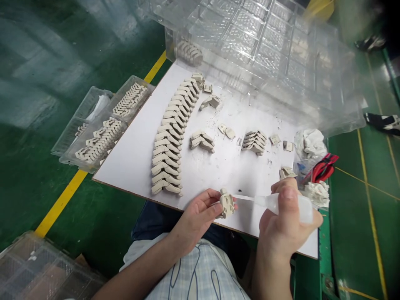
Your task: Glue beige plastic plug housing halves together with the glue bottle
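Near the table's front edge, my left hand (203,211) pinches a small beige plastic part (226,203) with slots in its face. My right hand (283,221) is wrapped round a translucent white squeeze bottle (304,208). The bottle's thin nozzle points left, its tip close to the plastic part; I cannot tell whether they touch. Beyond my left hand stands a long curved row of nested V-shaped beige parts (168,137). A shorter stack (254,142) and a small V-shaped group (202,141) sit farther back on the white board (225,166).
A large clear compartment case (250,41) spans the back of the board. Trays of beige parts (103,133) adjoin its left edge. On the right are crumpled white bags (311,143) and a red-and-black item (323,167). Another clear case (46,271) lies lower left.
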{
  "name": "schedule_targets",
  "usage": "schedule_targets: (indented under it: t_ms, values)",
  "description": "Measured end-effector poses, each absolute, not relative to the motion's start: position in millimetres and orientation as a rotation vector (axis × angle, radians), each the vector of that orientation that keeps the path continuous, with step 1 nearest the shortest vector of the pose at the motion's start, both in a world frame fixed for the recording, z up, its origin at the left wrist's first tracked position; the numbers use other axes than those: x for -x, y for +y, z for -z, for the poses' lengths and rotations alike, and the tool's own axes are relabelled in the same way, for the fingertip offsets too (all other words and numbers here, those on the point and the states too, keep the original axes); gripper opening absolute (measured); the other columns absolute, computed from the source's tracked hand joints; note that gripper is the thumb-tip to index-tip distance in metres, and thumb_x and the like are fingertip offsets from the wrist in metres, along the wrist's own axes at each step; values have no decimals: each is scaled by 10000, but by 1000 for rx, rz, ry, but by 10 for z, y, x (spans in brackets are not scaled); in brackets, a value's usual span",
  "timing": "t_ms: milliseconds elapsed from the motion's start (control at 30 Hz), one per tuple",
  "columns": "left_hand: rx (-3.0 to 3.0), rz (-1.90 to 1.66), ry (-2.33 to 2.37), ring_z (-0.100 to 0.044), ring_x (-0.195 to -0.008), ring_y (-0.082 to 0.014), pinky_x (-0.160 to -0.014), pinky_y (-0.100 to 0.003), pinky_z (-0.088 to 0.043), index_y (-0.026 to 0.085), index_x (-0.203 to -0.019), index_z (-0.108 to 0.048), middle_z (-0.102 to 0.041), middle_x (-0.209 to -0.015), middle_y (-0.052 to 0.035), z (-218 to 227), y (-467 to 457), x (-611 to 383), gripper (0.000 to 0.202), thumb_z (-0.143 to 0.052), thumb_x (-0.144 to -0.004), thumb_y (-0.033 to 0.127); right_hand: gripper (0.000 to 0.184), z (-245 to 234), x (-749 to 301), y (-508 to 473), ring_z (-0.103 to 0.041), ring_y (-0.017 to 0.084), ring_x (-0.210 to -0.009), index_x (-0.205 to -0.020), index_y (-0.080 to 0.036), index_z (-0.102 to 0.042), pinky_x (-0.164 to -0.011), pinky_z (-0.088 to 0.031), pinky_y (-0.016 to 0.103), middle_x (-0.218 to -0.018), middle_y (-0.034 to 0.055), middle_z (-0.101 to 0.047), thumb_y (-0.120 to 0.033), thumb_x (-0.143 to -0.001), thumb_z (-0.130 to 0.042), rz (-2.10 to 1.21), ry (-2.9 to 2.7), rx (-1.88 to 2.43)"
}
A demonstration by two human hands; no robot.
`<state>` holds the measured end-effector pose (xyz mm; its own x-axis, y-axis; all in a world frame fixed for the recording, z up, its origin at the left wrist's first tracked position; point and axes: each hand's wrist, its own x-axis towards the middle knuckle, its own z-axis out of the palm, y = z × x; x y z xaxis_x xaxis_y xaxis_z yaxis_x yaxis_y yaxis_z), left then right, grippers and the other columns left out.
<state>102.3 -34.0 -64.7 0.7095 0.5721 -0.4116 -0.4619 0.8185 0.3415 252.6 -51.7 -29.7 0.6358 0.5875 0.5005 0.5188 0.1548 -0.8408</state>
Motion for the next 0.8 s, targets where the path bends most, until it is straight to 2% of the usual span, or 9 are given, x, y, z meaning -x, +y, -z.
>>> schedule_targets:
  t_ms: [400, 800]
  values:
    - [-249, -576, 524, -699, -1023, -209, -985, -346, -406, 185, -954, -651, -777, -939, -46, 636, -330, -1022, 282, -815, -794, 349, 442, 283, -2482, -515, -370, 138, -591, -539, -214, -425, -595, -245, 331, -546, -41, -309, -316, -906, -648, -91, -964, 1497]
    - [-255, -551, 547, -695, -1018, -201, -997, -344, -408, 188, -956, -638, -778, -953, -59, 616, -323, -1021, 287, -812, -798, 352, 451, 297, -2459, -497, -373, 114, -587, -526, -191, -388, -600, -241, 324, -544, -47, -329, -215, -905, -633, -120, -1015, 1413]
